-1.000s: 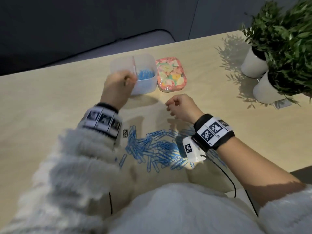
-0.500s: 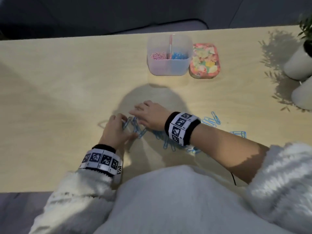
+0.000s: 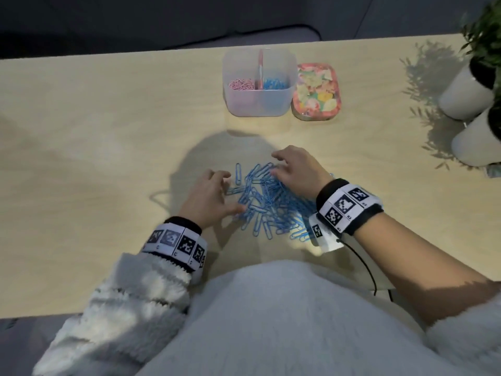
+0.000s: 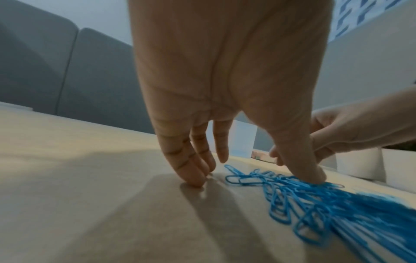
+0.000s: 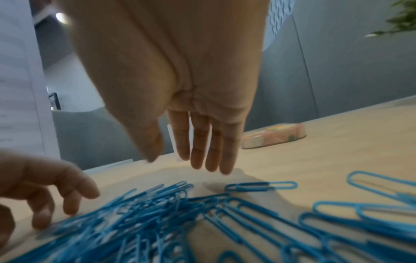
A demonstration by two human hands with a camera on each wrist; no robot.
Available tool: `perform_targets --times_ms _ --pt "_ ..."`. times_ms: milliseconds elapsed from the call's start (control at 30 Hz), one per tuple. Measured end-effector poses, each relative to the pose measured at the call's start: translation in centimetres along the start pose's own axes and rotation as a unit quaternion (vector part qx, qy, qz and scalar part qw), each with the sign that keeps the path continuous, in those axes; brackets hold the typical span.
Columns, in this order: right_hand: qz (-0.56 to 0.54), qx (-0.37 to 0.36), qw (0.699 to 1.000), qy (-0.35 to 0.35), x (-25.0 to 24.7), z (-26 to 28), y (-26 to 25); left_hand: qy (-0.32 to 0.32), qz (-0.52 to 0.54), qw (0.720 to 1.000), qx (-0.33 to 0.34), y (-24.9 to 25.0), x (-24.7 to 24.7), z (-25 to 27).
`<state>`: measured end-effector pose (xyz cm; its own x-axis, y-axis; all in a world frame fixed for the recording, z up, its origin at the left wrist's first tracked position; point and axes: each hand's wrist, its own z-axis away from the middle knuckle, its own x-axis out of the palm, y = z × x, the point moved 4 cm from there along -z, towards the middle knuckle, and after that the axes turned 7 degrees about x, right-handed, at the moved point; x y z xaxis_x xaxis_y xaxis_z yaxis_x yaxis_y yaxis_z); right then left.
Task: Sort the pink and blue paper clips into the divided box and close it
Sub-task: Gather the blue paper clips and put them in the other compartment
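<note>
A heap of blue paper clips (image 3: 271,204) (image 5: 157,213) (image 4: 326,204) lies on the table between my hands. My left hand (image 3: 208,196) (image 4: 225,160) sits at the heap's left edge, fingers straight, fingertips on the table and thumb on the clips. My right hand (image 3: 295,169) (image 5: 198,156) hovers over the heap's far right side with straight fingers, holding nothing. The translucent divided box (image 3: 259,104) stands open at the back, pink clips (image 3: 241,84) in its left half, blue clips (image 3: 273,83) in its right. Its flowered lid (image 3: 315,93) (image 5: 274,136) lies right of it.
Two white plant pots (image 3: 466,96) with green leaves stand at the table's right edge. A black cable (image 3: 363,264) runs from my right wristband toward my body. Bare wood (image 3: 108,131) spreads left of the clips.
My left hand came back from the box to the heap. Both hands have gathered the scattered blue clips into a tighter pile; the view has shifted so the box sits further back.
</note>
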<state>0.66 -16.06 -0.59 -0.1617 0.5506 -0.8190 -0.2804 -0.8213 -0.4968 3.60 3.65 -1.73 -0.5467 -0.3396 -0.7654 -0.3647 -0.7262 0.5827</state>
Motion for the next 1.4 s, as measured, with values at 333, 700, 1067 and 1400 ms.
perform_targets --times_ms 333,700,1067,1400 --pt "0.137 -0.083 0.985 -0.071 2.7 -0.4 -3.4 -0.005 -0.042 0.998 0.050 2.6 0.7 -2.5" --pt "0.149 -0.052 0.985 -0.064 2.3 0.2 -1.6 0.001 -0.103 0.989 0.104 3.9 1.4 -2.5" --pt "-0.136 0.077 0.977 -0.143 -5.1 -2.4 1.1 0.082 -0.031 0.984 0.154 3.9 0.7 -2.6" --pt "-0.252 0.142 0.948 0.134 -13.2 -11.9 -0.7 0.103 0.067 0.986 0.108 3.5 -0.4 -3.7"
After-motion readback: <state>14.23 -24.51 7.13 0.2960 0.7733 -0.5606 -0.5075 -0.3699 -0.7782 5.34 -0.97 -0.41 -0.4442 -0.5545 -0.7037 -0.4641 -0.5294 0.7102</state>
